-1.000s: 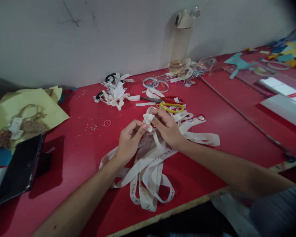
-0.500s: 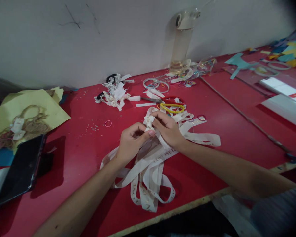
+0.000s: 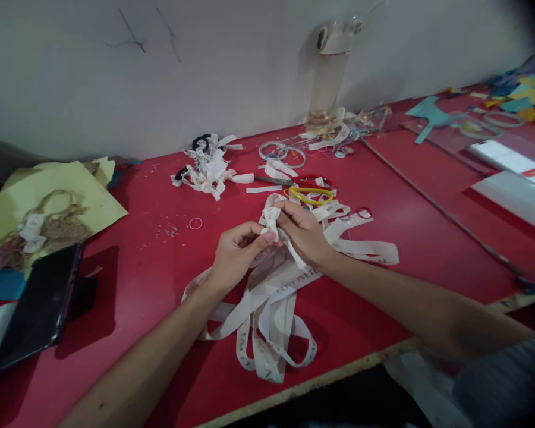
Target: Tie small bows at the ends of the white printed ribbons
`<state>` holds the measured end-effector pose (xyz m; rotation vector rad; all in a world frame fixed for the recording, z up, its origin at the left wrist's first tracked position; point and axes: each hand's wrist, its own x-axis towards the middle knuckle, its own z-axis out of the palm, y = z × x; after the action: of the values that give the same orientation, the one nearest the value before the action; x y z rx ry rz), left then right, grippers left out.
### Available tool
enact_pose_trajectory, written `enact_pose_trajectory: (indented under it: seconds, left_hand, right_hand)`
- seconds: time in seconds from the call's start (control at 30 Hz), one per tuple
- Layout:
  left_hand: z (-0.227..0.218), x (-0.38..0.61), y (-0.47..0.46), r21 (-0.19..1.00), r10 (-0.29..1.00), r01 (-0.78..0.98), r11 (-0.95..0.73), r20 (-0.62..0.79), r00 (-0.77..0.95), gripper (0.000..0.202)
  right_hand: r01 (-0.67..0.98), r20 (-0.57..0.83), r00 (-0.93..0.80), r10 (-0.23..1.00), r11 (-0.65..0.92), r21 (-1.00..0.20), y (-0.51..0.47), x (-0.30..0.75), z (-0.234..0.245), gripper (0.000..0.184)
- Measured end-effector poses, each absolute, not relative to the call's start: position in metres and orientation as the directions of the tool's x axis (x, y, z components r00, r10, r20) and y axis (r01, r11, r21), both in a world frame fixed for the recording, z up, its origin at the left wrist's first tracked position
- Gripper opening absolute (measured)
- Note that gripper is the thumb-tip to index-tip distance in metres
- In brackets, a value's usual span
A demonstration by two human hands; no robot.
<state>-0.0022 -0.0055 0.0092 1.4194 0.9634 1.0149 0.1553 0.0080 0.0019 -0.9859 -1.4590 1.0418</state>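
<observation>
Both my hands meet over the middle of a red table (image 3: 138,267). My left hand (image 3: 237,254) and my right hand (image 3: 304,233) pinch a small folded bow of white ribbon (image 3: 270,219) between their fingertips. From the bow a long printed white ribbon (image 3: 271,309) trails down in loose loops toward the table's front edge. Just beyond my right hand lie scissors with red and yellow handles (image 3: 310,190).
A pile of finished white bows (image 3: 207,166) lies at the back. A clear water bottle (image 3: 327,77) stands by the wall with small hair rings (image 3: 289,154) near it. A dark phone (image 3: 38,306) and yellow paper with twine (image 3: 44,208) lie left; coloured paper scraps (image 3: 517,95) right.
My fingers have shifted slightly on the ribbon bow, pressing it tighter. The hands stay in the same spot above the table.
</observation>
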Motion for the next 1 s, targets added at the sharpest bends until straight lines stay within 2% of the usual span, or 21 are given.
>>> enact_pose_trajectory:
  seconds: [0.27, 0.6, 0.8, 1.0]
  left_hand:
    - [0.0070, 0.0008, -0.0060, 0.996, 0.958, -0.040, -0.078, 0.086, 0.275, 0.022]
    - [0.0094, -0.0003, -0.0063, 0.998, 0.947, -0.035, -0.053, 0.062, 0.316, 0.015]
    - [0.0110, 0.0001, -0.0065, 0.998, 0.942, -0.034, -0.056, 0.064, 0.329, 0.018]
    - [0.0112, -0.0002, -0.0077, 0.999, 0.943, -0.034, -0.041, 0.050, 0.328, 0.021]
  right_hand:
    - [0.016, 0.295, -0.169, 0.940, 0.302, -0.953, 0.0076, 0.1564, 0.0016, 0.025]
    - [-0.036, 0.209, -0.186, 0.960, 0.206, -0.978, 0.0070, 0.1567, 0.0032, 0.029]
    - [-0.145, 0.154, -0.219, 0.963, 0.124, -0.982, 0.0054, 0.1550, 0.0048, 0.028]
    - [-0.067, 0.193, -0.219, 0.956, 0.183, -0.981, 0.0053, 0.1551, 0.0061, 0.030]
